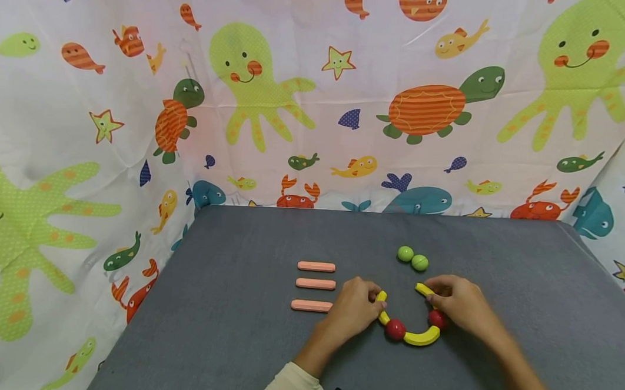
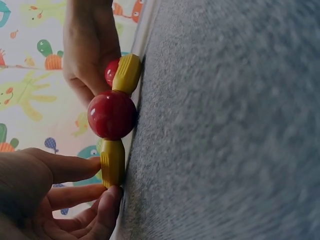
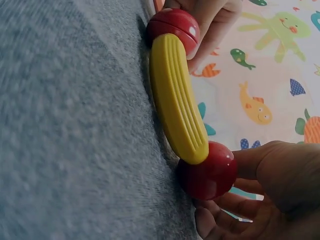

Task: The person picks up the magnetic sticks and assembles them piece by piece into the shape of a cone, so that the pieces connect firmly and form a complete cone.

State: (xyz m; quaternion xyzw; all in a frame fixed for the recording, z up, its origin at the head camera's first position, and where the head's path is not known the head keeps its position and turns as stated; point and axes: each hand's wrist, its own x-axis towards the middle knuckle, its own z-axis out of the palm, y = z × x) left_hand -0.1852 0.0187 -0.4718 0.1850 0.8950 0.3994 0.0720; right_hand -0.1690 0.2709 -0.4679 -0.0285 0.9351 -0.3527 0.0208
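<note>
A U-shaped chain of curved yellow rods and red balls lies on the grey table. My left hand (image 1: pixel 352 306) pinches the left yellow rod (image 2: pixel 113 162) between thumb and fingers. That rod's lower end meets the left red ball (image 1: pixel 395 329). From there the middle yellow rod (image 3: pixel 176 97) runs to the right red ball (image 3: pixel 209 172). My right hand (image 1: pixel 463 306) pinches the right yellow rod (image 1: pixel 423 290), whose lower part is hidden behind the fingers. In the right wrist view this hand is right behind the near ball and hides that rod.
Three salmon-pink straight sticks (image 1: pixel 315 284) lie in a stacked row beside my left hand. Beyond the chain sit two green balls (image 1: pixel 405 254), side by side. A sea-animal printed cloth (image 1: pixel 315 142) hangs behind and beside the grey table (image 1: pixel 220 343).
</note>
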